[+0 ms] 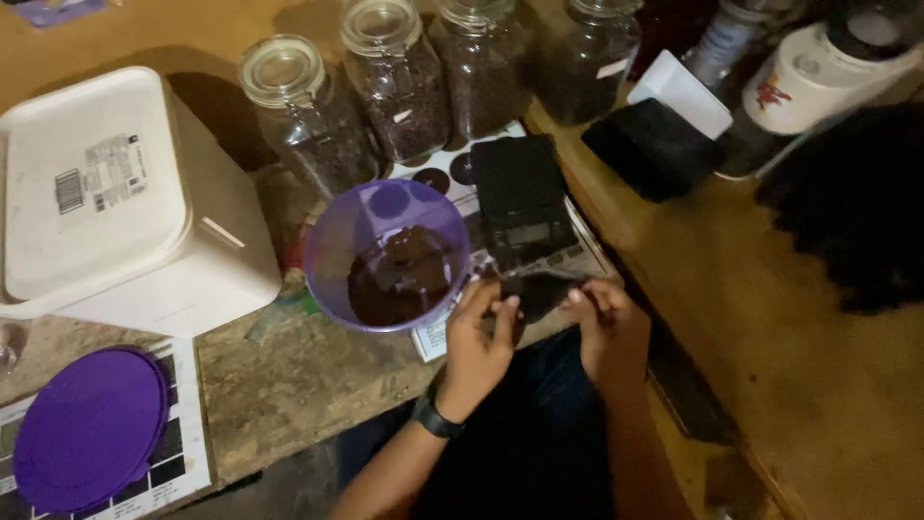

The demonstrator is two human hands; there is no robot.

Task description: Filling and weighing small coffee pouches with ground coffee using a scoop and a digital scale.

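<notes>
Where the desk (289, 395) edge meets the lap: left hand (478, 339) and right hand (604, 323) close together, both pinched on a small dark pouch (535, 292) held between them. Just left of it, purple bowl (387, 254) of dark brown paste. Behind, black scale (521, 197), glass jars (310, 116); far left, white tub (125, 197), purple lid (89, 429).

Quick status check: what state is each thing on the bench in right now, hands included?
Purple bowl: uncovered, dark brown mass inside.
Purple lid: off, flat on a printed sheet.
White tub: lid on.
Glass jars: lids closed, filled with dark bits.
Black scale: nothing on it.
Left hand and right hand: together pinching a small dark bag.
</notes>
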